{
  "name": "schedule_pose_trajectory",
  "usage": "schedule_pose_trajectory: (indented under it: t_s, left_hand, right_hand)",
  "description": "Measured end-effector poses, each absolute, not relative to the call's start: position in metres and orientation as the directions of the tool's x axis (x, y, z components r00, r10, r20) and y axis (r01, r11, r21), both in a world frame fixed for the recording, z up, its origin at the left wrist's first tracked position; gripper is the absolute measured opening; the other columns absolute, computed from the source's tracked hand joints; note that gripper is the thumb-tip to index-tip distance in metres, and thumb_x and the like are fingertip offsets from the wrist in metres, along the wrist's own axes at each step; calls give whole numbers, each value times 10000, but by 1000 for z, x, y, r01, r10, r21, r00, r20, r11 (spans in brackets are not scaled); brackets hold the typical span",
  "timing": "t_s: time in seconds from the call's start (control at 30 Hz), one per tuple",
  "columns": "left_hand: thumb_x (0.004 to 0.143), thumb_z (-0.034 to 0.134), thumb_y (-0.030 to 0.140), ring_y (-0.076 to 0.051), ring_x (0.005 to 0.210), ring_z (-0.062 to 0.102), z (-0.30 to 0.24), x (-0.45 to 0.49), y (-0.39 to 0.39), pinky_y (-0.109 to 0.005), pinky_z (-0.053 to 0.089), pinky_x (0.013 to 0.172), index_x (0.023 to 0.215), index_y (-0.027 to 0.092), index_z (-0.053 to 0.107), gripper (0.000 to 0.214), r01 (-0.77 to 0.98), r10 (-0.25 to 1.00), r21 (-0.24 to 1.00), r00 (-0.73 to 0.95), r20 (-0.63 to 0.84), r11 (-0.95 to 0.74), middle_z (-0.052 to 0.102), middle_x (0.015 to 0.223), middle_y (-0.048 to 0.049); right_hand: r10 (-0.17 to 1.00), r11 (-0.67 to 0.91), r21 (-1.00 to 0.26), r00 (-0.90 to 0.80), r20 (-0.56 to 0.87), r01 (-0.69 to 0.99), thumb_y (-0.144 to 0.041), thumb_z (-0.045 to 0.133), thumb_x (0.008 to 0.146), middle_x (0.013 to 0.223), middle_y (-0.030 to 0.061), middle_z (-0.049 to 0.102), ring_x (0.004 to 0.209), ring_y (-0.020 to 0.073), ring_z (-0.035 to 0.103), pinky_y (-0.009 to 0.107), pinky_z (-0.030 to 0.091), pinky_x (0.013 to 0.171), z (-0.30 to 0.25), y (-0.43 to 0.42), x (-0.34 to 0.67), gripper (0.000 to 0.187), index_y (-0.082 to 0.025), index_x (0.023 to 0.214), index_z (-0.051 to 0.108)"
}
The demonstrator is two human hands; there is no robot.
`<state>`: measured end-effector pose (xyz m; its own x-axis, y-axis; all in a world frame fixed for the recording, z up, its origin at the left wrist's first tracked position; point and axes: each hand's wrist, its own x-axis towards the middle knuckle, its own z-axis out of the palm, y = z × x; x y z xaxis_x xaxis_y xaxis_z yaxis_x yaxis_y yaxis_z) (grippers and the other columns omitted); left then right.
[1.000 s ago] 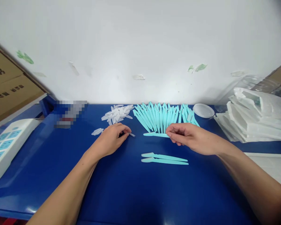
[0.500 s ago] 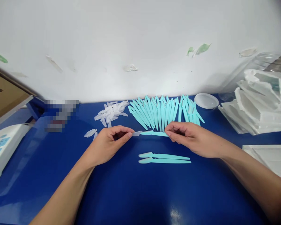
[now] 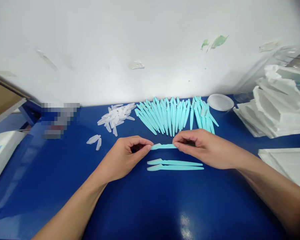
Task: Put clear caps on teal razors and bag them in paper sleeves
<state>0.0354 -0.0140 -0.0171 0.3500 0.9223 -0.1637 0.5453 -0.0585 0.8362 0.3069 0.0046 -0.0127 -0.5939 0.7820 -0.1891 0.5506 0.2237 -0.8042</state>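
Note:
My right hand (image 3: 202, 148) pinches the handle end of a teal plastic razor (image 3: 163, 146) held just above the blue table (image 3: 140, 206). My left hand (image 3: 126, 156) is closed in a pinch at the razor's blade end, where the clear cap it carried now sits, mostly hidden by the fingertips. Two more teal razors (image 3: 175, 165) lie side by side just in front of my hands. Behind them a fanned row of teal razors (image 3: 175, 115) lies against the wall, with a pile of clear caps (image 3: 116, 116) to its left.
Two loose caps (image 3: 95, 140) lie left of my left hand. A round clear lid (image 3: 220, 102) sits at the back right. White bags (image 3: 277, 103) are stacked at the right, flat white sheets (image 3: 287, 165) lie below them, and a white and blue device (image 3: 0, 153) sits at the left edge.
My left hand brought a clear cap rightward to the tip of the razor held by my right hand. Both hands came a little nearer to me; the view shifted.

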Motion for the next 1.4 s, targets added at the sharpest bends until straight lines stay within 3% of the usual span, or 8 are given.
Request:
schedule_pose_trajectory:
  t_s: [0.13, 0.27, 0.4, 0.63, 0.8, 0.93, 1.2, 1.4]
  left_hand:
    - [989, 600, 331, -121, 745, 614, -18, 35, -17, -240, 444, 633, 987, 295, 778, 182, 638, 886, 716, 461, -59, -284, 711, 903, 25]
    - [997, 588, 315, -143, 849, 622, -19, 30, -19, -258, 448, 672, 1097, 280, 768, 209, 681, 857, 605, 515, 4, -412, 681, 1044, -14]
    - [999, 595, 359, -149, 872, 623, -20, 30, -22, -263, 459, 675, 1283, 286, 702, 313, 645, 814, 620, 580, -15, -448, 651, 1126, -38]
    - [993, 604, 352, -154, 861, 624, -16, 33, -28, -267, 459, 683, 1166, 291, 747, 232, 610, 765, 644, 641, -58, -462, 672, 1023, -22]
    - [970, 626, 405, -155, 826, 636, -13, 16, -12, -261, 474, 656, 1120, 271, 760, 242, 679, 884, 596, 452, 120, -429, 695, 1050, -26]
    - [974, 597, 364, -181, 814, 633, -23, -16, 11, -296, 485, 670, 1166, 235, 754, 279, 848, 919, 406, 209, 335, -341, 695, 1063, -45]
    - [975, 548, 335, -286, 1009, 617, -44, -39, 30, -432, 516, 889, 1266, 207, 721, 362, 960, 926, 156, 168, 339, -231, 656, 1176, -96]
    - [965, 561, 377, -300, 1070, 627, -44, -37, 33, -434, 526, 895, 1282, 216, 707, 384, 973, 941, 151, 120, 316, -175, 647, 1185, -94]
  right_hand:
    - [762, 428, -672, -641, -90, 604, -370, 515, 1003, 874, 24, 651, 732, 144, 577, 295, 402, 664, -15, 0, 304, 291, -235, 896, 749]
    - [772, 452, -614, -628, -94, 647, -403, 550, 989, 859, 29, 661, 669, 141, 574, 303, 390, 613, -15, -5, 303, 278, -253, 969, 784]
    - [739, 471, -606, -662, -126, 641, -432, 643, 940, 935, 17, 667, 716, 137, 596, 293, 422, 634, -12, -8, 303, 250, -289, 1113, 753]
    - [688, 461, -584, -685, -240, 668, -426, 651, 932, 961, -10, 678, 742, 134, 599, 277, 416, 628, -4, -18, 305, 193, -330, 1075, 737]
    - [846, 414, -516, -526, -87, 750, -540, 576, 950, 765, 1, 693, 677, 155, 611, 297, 412, 621, 6, 5, 293, 349, -239, 900, 745]
    - [940, 333, -363, -336, 57, 870, -420, 620, 930, 719, 20, 722, 725, 194, 663, 320, 451, 703, 3, 48, 257, 264, -199, 891, 758]
    - [953, 301, -266, -293, 73, 916, -418, 709, 841, 693, 74, 737, 853, 286, 711, 379, 509, 801, -15, 83, 212, 269, -177, 935, 784]
    - [928, 373, -213, -359, 105, 903, -482, 658, 898, 1087, 112, 754, 1027, 292, 683, 371, 518, 829, -17, 70, 197, 326, -184, 989, 754]
